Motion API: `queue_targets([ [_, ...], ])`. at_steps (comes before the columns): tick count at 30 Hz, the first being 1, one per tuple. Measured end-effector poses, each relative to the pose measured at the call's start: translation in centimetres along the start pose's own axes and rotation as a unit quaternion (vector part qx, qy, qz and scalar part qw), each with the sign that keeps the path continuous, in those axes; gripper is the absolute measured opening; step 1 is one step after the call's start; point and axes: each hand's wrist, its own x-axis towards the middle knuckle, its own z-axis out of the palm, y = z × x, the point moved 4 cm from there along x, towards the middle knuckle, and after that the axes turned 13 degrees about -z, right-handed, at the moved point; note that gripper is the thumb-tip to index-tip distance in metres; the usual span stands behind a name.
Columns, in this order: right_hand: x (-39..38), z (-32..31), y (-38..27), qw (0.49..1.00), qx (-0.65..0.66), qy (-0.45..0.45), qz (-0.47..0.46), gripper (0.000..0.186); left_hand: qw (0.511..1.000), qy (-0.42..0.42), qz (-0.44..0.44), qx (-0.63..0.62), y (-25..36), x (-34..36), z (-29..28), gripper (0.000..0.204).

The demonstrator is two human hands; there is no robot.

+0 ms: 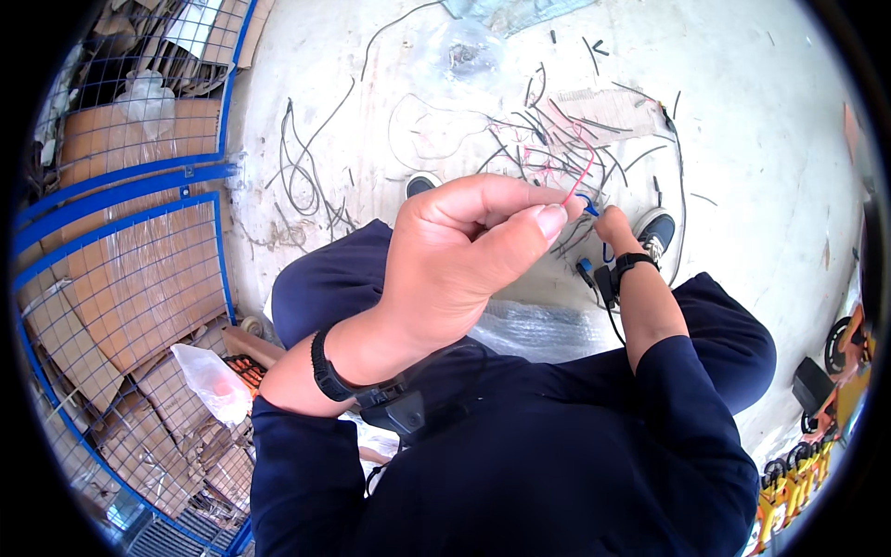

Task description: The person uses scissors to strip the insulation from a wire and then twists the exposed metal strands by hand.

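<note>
Cable scraps [557, 139] litter floor [770, 139], upper centre; blue mesh cage [121, 206], left. Left hand [455, 255] pinches red wire [582, 179]; right hand [616, 228] grips blue-handled tool [587, 205].

I see L hand [464, 255] raised mid-view, thumb [536, 227] pressed to index; R hand [616, 230] farther fwd, fingers curled, R forearm [652, 302] angled fwd/down.

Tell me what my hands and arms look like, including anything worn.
Your left hand and right hand are ungloved. Navy fabric sleeves end near both elbows. The left wrist wears a textured black strap and a boxy black module; the right, a black band and dark module with a thin black cable.
</note>
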Motion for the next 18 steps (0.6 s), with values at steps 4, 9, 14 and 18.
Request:
queue_targets([
  [4, 0.4, 0.0, 1.0, 0.999, -0.01, -0.037, 0.013, 0.038, 1.0, -0.013, -0.004, 0.011, 0.1, 0.4, 0.3, 0.017],
  [9, -0.7, -6.0, -3.7, 0.991, -0.006, 0.112, -0.073, 0.05, 0.999, -0.032, -0.024, 0.02, 0.4, -0.1, 0.7, 0.021],
  [14, -9.4, -22.0, -16.6, 0.881, 0.062, 0.334, -0.328, 0.024, 0.993, -0.026, 0.069, 0.09, 1.2, -1.0, 1.3, 0.02],
  [18, -23.8, -29.0, -24.6, 0.776, 0.124, 0.368, -0.497, 0.017, 0.982, -0.025, 0.131, 0.131, 1.3, -1.5, 1.3, 0.017],
])
